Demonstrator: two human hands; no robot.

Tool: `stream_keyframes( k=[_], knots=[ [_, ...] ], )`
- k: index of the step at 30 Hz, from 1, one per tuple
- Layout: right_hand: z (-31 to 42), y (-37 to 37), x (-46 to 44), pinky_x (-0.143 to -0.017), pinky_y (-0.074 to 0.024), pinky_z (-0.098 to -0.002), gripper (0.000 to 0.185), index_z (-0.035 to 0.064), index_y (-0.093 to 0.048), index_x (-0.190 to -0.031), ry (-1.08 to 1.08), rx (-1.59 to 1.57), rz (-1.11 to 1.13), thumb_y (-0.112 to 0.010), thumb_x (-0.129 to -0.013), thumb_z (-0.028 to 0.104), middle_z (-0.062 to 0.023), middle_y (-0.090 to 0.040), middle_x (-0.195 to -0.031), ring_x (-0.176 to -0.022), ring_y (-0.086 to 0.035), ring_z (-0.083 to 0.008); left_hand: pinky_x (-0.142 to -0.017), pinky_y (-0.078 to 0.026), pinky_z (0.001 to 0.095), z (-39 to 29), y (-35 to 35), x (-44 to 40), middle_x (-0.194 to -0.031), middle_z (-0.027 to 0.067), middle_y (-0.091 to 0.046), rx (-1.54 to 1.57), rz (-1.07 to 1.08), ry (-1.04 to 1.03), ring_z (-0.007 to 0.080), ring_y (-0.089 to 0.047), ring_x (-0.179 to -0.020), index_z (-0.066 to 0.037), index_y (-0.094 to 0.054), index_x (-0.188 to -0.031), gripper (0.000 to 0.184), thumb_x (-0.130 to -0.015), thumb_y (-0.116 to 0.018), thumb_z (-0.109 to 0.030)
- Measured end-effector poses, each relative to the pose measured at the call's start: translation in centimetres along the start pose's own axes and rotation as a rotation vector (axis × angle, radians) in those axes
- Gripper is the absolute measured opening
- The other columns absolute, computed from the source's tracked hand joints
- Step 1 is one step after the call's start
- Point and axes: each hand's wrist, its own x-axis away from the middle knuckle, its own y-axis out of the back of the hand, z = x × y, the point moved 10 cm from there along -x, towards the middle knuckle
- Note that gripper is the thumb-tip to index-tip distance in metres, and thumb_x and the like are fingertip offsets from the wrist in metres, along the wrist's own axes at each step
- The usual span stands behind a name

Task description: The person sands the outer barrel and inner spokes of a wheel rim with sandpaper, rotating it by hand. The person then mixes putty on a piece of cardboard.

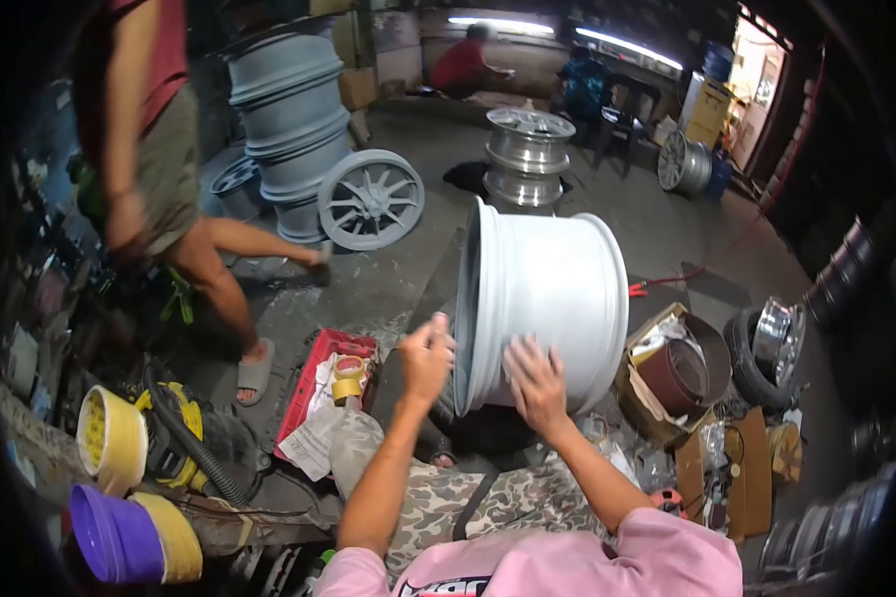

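Note:
A light grey wheel rim (553, 303) stands on its tread before me, its barrel facing me and its open face turned left. My right hand (536, 386) lies against the lower left of the barrel, fingers spread and slightly blurred. Beside the rim's left lip is my left hand (427, 360), its fingers bent and drawn together; whatever they may hold is too small to make out. Camouflage trousers (438, 507) cover my legs below the wheel.
A person in shorts (164, 169) steps past on the left. Behind stand stacked grey rims (289, 119), a spoked wheel (371, 199) and polished rims (528, 159). A red crate (319, 378) with tape and a box of abrasive rolls (657, 388) flank me. Another person (463, 65) crouches far back.

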Motion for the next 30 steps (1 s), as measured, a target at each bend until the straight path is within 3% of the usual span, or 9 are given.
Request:
stream_keyframes(
  k=[2, 8, 11, 13, 14, 16, 21, 27, 30],
  knots=[
    [-0.3, 0.0, 6.2, -0.12, -0.0266, -0.0549, 0.047, 0.0148, -0.062, -0.139, 0.028, 0.084, 0.191, -0.062, -0.092, 0.016, -0.005, -0.049, -0.154, -0.145, -0.044, -0.0241, -0.049, -0.046, 0.024, -0.6, 3.1, -1.3, -0.059, -0.0005, -0.057, -0.015, 0.009, -0.031, 0.0049, -0.053, -0.053, -0.001, -0.065, -0.076, 0.048, -0.105, -0.057, -0.038],
    [-9.6, 6.3, -0.4, -0.117, -0.0301, -0.0547, 0.045, 0.0103, -0.062, -0.138, -0.097, 0.242, -0.085, -0.059, -0.092, 0.012, -0.01, -0.053, -0.15, -0.142, -0.047, -0.0287, -0.051, -0.045, 0.0226, 0.8, 6.8, -2.8, -0.065, 0.0001, -0.06, -0.07, 0.009, 0.043, 0.0059, -0.055, -0.056, -0.001, -0.064, -0.078, 0.041, -0.104, -0.059, -0.033],
    [-13.0, 6.3, -10.2, -0.112, -0.0361, -0.0501, 0.033, 0.0055, -0.068, -0.128, -0.191, 0.18, -0.154, -0.055, -0.101, 0.02, -0.0138, -0.066, -0.129, -0.125, -0.058, -0.0318, -0.056, -0.054, 0.0255, 1.1, 2.6, -1.4, -0.07, 0.0067, -0.067, -0.012, 0.127, 0.041, 0.0093, -0.062, -0.061, 0.003, -0.069, -0.084, 0.039, -0.103, -0.062, -0.031],
    [-15.3, 3.0, -14.9, -0.093, -0.0487, -0.0454, 0.036, 0.0009, -0.074, -0.111, -0.254, -0.04, -0.17, -0.053, -0.103, 0.029, -0.0186, -0.07, -0.111, -0.1, -0.064, -0.0399, -0.057, -0.054, 0.0262, -0.7, 0.7, -0.7, -0.071, 0.0071, -0.068, -0.051, 0.15, 0.013, 0.0096, -0.063, -0.062, 0.003, -0.069, -0.084, 0.039, -0.102, -0.062, -0.031],
    [-15.3, 1.1, -16.7, -0.094, -0.048, -0.0457, 0.035, 0.0032, -0.075, -0.108, -0.414, -0.107, 0.001, -0.054, -0.101, 0.03, -0.0176, -0.072, -0.107, -0.104, -0.064, -0.0387, -0.058, -0.055, 0.0269, -1.4, -0.1, -0.5, -0.072, 0.0074, -0.069, -0.089, 0.17, -0.021, 0.01, -0.064, -0.062, 0.003, -0.069, -0.084, 0.039, -0.102, -0.063, -0.031],
    [-13.0, -0.5, -17.9, -0.094, -0.0475, -0.0446, 0.033, 0.0053, -0.075, -0.111, -0.439, -0.584, -0.225, -0.054, -0.102, 0.029, -0.015, -0.071, -0.109, -0.102, -0.064, -0.037, -0.058, -0.055, 0.028, -1.6, -0.6, -0.6, -0.073, 0.0077, -0.07, -0.103, 0.15, -0.017, 0.0107, -0.065, -0.063, 0.003, -0.069, -0.083, 0.039, -0.102, -0.062, -0.031],
    [-1.7, 1.2, -12.0, -0.108, -0.0401, -0.0463, 0.033, 0.0041, -0.067, -0.128, 0.001, -0.148, -0.226, -0.06, -0.096, 0.013, -0.0095, -0.061, -0.139, -0.133, -0.051, -0.0338, -0.056, -0.051, 0.0259, -0.6, -0.1, -0.7, -0.072, 0.0045, -0.065, -0.069, 0.138, 0.007, 0.0087, -0.06, -0.062, 0.003, -0.068, -0.081, 0.04, -0.103, -0.061, -0.03],
    [5.3, -2.3, 6.1, -0.116, -0.0341, -0.0522, 0.036, 0.0082, -0.069, -0.126, 0.069, -0.093, 0.254, -0.069, -0.09, 0.013, -0.0046, -0.058, -0.144, -0.141, -0.045, -0.0287, -0.056, -0.051, 0.0261, -0.8, 1.1, -1.3, -0.07, 0.0042, -0.064, -0.093, 0.097, 0.013, 0.0089, -0.059, -0.061, 0.004, -0.067, -0.081, 0.041, -0.103, -0.061, -0.03],
    [2.1, 2.2, 5.4, -0.112, -0.0395, -0.0517, 0.035, 0.0061, -0.068, -0.126, -0.11, -0.159, 0.058, -0.067, -0.091, 0.012, -0.0092, -0.062, -0.138, -0.134, -0.052, -0.0301, -0.057, -0.052, 0.0261, 0.0, 0.5, -0.7, -0.071, 0.0043, -0.065, -0.093, 0.155, 0.063, 0.0092, -0.06, -0.063, 0.004, -0.068, -0.082, 0.041, -0.103, -0.061, -0.031]
  ],
)
